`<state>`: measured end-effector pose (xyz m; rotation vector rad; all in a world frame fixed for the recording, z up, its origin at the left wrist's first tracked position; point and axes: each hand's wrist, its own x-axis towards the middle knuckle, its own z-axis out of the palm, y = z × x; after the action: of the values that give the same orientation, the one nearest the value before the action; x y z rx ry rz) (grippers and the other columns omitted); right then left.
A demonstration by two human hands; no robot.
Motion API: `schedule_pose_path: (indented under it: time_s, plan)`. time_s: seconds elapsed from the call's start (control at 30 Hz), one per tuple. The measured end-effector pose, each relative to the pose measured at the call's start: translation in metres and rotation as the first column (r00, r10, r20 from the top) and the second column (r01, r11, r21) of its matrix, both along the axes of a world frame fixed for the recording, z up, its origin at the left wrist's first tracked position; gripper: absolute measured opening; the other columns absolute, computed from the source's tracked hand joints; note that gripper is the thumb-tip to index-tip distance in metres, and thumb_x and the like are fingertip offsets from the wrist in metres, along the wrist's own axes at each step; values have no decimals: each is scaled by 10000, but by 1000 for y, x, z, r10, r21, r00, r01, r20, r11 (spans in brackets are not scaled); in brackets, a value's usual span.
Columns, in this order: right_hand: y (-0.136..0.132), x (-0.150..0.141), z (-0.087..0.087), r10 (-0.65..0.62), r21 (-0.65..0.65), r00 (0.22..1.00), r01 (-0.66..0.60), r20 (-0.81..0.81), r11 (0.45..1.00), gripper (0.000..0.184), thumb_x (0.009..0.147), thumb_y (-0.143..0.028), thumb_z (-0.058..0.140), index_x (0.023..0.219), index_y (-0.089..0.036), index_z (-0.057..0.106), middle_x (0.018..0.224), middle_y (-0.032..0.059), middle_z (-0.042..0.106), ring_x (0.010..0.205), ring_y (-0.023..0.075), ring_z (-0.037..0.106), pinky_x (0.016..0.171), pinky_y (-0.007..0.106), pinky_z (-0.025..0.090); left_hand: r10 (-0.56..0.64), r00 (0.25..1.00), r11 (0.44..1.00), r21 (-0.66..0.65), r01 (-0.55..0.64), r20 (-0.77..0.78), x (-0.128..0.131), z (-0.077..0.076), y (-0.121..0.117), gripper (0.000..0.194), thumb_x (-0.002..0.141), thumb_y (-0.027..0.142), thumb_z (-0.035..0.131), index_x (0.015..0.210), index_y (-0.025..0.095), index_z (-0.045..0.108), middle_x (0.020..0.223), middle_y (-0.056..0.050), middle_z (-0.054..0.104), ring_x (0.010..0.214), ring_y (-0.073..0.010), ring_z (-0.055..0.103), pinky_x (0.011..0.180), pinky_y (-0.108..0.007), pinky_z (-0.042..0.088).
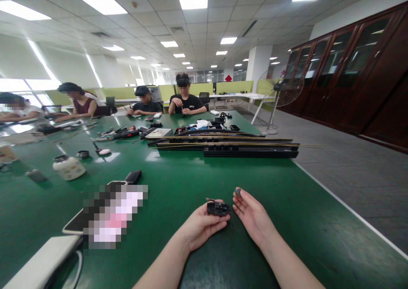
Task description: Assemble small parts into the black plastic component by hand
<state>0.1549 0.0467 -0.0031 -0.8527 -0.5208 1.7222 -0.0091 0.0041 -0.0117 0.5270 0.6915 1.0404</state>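
My left hand (207, 225) is closed round a small black plastic part (218, 208) with an uneven, detailed surface, held just above the green table (165, 182). Beside it and a little higher, my right hand (250, 212) pinches a tiny greyish-blue piece (237, 191) between thumb and fingertip. That piece is too small for me to name. A narrow gap separates the two hands, and the black part and the tiny piece do not touch.
Ahead lie long black rails (251, 153) with thin yellowish rods across them. To the left are a blurred-out tablet (76, 221), a white box (41, 263) and a pale jar (69, 167). Tools (126, 132) lie farther back. Several people sit beyond; a fan (276, 87) stands right.
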Motion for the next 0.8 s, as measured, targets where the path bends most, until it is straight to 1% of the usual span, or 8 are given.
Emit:
schedule_pose_path:
  time_s: [0.13, 0.3, 0.57, 0.7, 0.8]
  plan:
    - [1, 0, -1, -1, -27, 999, 0, -39, 1000, 181, 636, -279, 713, 799, -213, 672, 772, -12, 683, 707, 108, 607, 632, 207, 481, 14, 1000, 1000, -18, -15, -6, 0, 0, 0, 503, 639, -33, 595, 1105, 125, 489, 1039, -134, 633, 932, -211, 624, 869, -312, 432]
    - [1, -1, -2, -10, -50, 999, 8, -43, 999, 214, 611, -274, 730, 802, -197, 670, 759, -9, 687, 696, 109, 606, 626, 203, 479, 27, 1000, 999, -36, -28, -12, 2, 3, 1, 487, 651, -30, 577, 1109, 108, 486, 1040, -149, 633, 929, -222, 626, 845, -308, 446]
    - [1, -1, -1, -12, -43, 999, 10, -39, 999, 215, 618, -263, 728, 814, -208, 661, 767, -8, 683, 681, 108, 611, 610, 205, 486, 32, 999, 998, -52, -33, -25, 3, 4, 0, 462, 668, -34, 553, 1108, 93, 488, 1030, -153, 640, 919, -220, 630, 827, -301, 457]
    - [0, -2, 0, -10, -16, 1000, 10, 5, 1000, 249, 593, -269, 750, 819, -219, 658, 775, -20, 682, 679, 95, 607, 614, 193, 481, 31, 999, 998, -49, -32, -19, 2, 3, 0, 476, 669, -36, 543, 1121, 99, 475, 1025, -154, 642, 916, -225, 631, 833, -310, 455]
    - [-1, -4, 1, -25, 49, 997, 22, 77, 999, 271, 573, -283, 763, 815, -217, 661, 798, -22, 680, 698, 89, 602, 625, 183, 471, 30, 999, 998, -48, -31, -16, 2, 3, 1, 491, 669, -39, 538, 1131, 108, 461, 1042, -156, 635, 926, -228, 628, 841, -310, 452]
